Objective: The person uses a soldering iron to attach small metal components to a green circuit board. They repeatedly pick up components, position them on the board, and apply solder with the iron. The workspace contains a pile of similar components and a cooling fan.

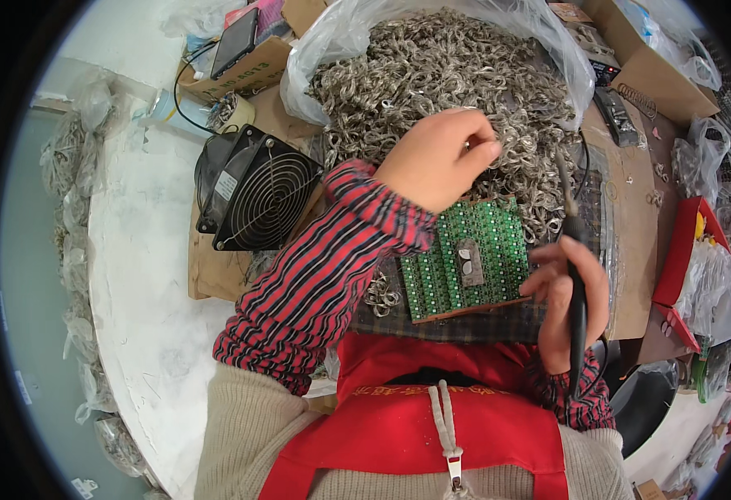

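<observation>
My left hand hovers over the near part of a big heap of silvery looped wire bundles. Its thumb and forefinger are pinched together; whatever may be between them is too small to make out. Below that hand lies a green circuit board panel with rows of small parts. A small grey block with pale oval pieces sits on the panel. At the panel's right edge, my right hand is wrapped round the black handle of a soldering iron, its tip pointing away from me.
A clear plastic bag surrounds the heap. Left of it stands a black fan. A few loose loops lie beside the panel. At right are a metal coil, a red box and a cardboard box.
</observation>
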{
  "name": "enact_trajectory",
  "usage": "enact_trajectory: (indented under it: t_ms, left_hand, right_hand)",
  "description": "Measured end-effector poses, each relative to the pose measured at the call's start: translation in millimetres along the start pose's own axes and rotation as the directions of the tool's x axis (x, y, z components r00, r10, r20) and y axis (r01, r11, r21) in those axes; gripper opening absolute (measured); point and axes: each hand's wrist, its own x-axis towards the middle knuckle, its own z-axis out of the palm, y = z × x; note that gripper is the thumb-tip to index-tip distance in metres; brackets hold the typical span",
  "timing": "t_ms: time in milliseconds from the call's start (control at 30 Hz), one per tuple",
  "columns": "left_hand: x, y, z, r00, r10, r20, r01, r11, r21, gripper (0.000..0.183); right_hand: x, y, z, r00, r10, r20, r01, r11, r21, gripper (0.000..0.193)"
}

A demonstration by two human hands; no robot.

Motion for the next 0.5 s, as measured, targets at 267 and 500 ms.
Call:
enact_trajectory:
  t_ms: [267,500]
  left_hand:
    - [-37.8,25.7,13.5,0.966,-0.073,0.247,0.216,0.752,-0.623,0.023]
    - [-64.3,23.6,19.2,0.982,-0.115,0.148,0.187,0.610,-0.770,0.022]
  right_hand:
    - [60.3,1.7,24.9,0.988,-0.106,-0.109,0.106,0.994,-0.009,0.043]
    - [47.2,2.6,30.4,0.995,-0.012,-0.102,0.016,0.999,0.041,0.035]
